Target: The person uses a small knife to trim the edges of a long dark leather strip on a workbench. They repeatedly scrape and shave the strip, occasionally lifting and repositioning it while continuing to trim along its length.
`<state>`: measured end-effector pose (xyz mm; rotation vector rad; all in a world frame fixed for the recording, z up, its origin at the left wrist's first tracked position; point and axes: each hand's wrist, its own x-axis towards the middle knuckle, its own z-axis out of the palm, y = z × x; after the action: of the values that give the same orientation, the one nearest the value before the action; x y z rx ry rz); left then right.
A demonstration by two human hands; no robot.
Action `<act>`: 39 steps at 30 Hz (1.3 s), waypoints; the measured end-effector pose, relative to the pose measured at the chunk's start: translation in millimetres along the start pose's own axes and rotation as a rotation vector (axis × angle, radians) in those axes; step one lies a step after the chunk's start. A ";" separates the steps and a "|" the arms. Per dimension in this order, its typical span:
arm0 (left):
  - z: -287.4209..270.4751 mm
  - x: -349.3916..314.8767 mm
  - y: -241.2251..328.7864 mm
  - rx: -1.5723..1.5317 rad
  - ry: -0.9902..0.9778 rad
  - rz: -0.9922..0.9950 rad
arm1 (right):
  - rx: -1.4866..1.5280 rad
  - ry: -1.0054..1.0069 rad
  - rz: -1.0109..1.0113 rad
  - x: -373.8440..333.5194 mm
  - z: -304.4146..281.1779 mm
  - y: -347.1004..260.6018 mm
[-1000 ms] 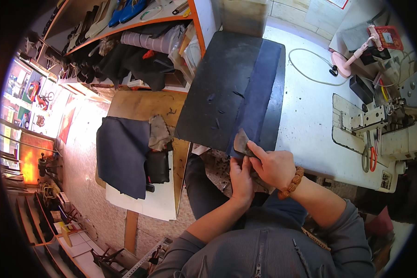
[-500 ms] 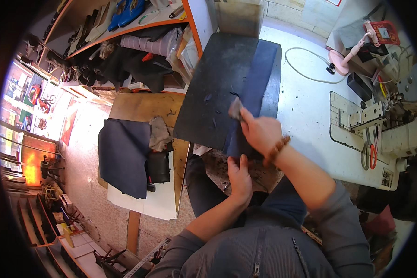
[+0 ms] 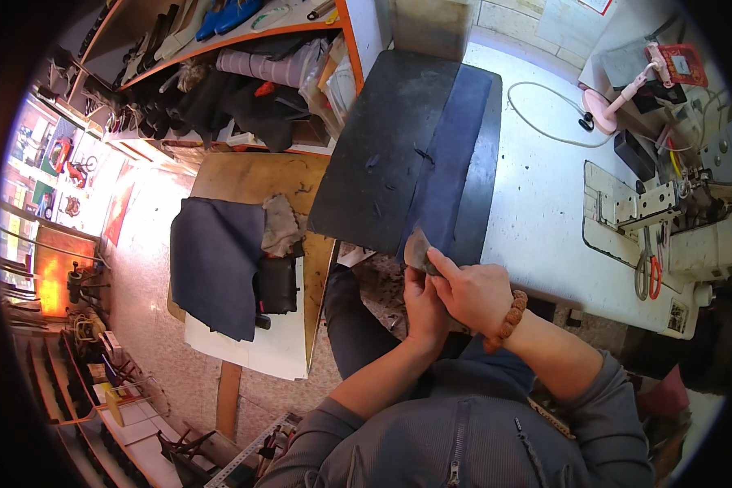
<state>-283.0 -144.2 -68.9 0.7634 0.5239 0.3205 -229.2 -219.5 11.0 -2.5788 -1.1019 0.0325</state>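
A long dark blue leather-like strip (image 3: 454, 138) lies lengthwise on a black board (image 3: 374, 114). In my right hand (image 3: 473, 297) is a knife with a broad flat blade (image 3: 416, 249), its blade pointing up over the near end of the strip. My left hand (image 3: 425, 313) is closed at that same end, its fingertips by the board's near edge and against my right hand; the strip's end is partly hidden there. Small dark offcuts (image 3: 372, 163) are scattered over the board, and one curled sliver (image 3: 424, 155) rests on the strip.
To the left, a low wooden table (image 3: 228, 179) bears a dark blue sheet (image 3: 215, 264), a grey rag (image 3: 282, 226) and a black case (image 3: 277, 286). On the right, a white table (image 3: 537, 203) carries a sewing machine (image 3: 703, 244), scissors (image 3: 652, 272) and a pink lamp stand (image 3: 600, 112).
My right hand has drawn the knife back toward me, from the strip's middle to its near end beside my left hand. The view has shifted slightly.
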 end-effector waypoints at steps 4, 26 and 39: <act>3.9 -2.4 2.3 0.057 0.025 0.031 | 0.010 0.046 0.005 6.3 1.7 3.8; -10.7 5.1 -7.6 -0.050 -0.056 0.043 | 0.024 0.032 -0.067 -13.3 9.5 3.7; -5.1 0.3 10.7 0.199 0.166 -0.075 | -0.090 0.152 0.042 56.2 5.2 26.8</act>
<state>-286.5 -133.9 -64.3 0.9124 0.7476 0.2662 -172.0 -195.5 3.9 -2.6332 -1.0163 -0.2042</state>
